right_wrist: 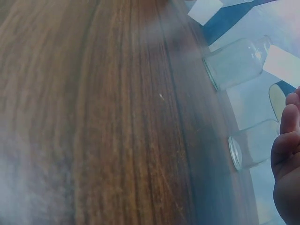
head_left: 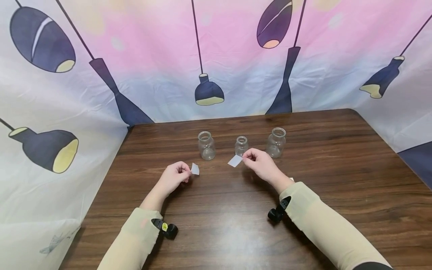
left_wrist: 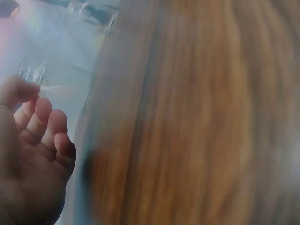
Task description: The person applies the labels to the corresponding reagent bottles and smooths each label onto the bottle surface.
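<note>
Glare in One View, Haze in Two

Head view's bright, fairly crisp, white glare pooling on the near tabletop (head_left: 233, 210), soft shadows beneath both sleeves (head_left: 324, 221)! Left wrist now: wood grain (left_wrist: 201, 112) smeared, out of focus. Right wrist, dimmer, bluish, a milky patch lower left.

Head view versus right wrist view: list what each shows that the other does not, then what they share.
Only the head view clearly shows the left hand, the rightmost jar, both sleeves and the black wrist cameras.

Only the right wrist view shows a tiny pale fleck on the wooden tabletop.

Both show the right hand, two white pieces of paper, the leftmost jar, the smallest jar, the tabletop and some patterned backdrop.
</note>
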A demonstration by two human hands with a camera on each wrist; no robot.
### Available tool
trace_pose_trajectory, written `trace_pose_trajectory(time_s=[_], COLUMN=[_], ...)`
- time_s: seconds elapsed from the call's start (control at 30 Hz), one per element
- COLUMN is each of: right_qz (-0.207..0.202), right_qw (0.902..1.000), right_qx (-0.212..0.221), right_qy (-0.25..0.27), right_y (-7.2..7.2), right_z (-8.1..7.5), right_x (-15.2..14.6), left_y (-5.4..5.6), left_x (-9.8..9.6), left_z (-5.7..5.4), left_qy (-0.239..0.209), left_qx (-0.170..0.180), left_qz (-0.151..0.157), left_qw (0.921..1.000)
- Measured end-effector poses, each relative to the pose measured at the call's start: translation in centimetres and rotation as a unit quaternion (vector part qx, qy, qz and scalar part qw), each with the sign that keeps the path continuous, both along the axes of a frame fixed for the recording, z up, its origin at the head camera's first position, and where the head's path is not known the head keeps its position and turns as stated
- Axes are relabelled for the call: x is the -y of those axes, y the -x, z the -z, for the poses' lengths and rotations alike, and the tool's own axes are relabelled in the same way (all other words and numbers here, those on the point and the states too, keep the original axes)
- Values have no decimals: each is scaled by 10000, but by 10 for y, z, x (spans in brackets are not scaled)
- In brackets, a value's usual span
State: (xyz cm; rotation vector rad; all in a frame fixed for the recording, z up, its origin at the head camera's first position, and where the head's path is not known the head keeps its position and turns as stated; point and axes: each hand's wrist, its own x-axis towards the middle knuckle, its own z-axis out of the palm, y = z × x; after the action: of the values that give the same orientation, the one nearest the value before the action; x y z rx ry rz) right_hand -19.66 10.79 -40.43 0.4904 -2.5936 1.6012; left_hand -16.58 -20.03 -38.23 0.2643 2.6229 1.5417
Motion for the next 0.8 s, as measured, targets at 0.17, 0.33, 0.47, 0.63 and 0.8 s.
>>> trace_pose_trajectory(time_s=[0.17, 0.33, 0.47, 0.63, 0.8], right_qz=[-1, -2, 3, -3, -5], right_qw=[10000, 10000, 10000, 10000, 10000], right_qx=[-26, -2, 1, 13, 52], right_qy=[-12, -36, -67, -28, -26], right_y=[0, 0, 0, 0, 1], right_z=[0, 0, 0, 0, 1], right_x=[0, 1, 1, 1, 2], left_y=[3, 4, 3, 2, 11], left_x=[8, 15, 22, 32, 44], left_z=[3, 4, 4, 3, 17], left_qy=[58, 0, 29, 94, 96], left_qx=[49, 34, -34, -60, -19], left_qz=[-190, -310, -348, -432, -495], left_qw=[9998, 9995, 9994, 9990, 9987])
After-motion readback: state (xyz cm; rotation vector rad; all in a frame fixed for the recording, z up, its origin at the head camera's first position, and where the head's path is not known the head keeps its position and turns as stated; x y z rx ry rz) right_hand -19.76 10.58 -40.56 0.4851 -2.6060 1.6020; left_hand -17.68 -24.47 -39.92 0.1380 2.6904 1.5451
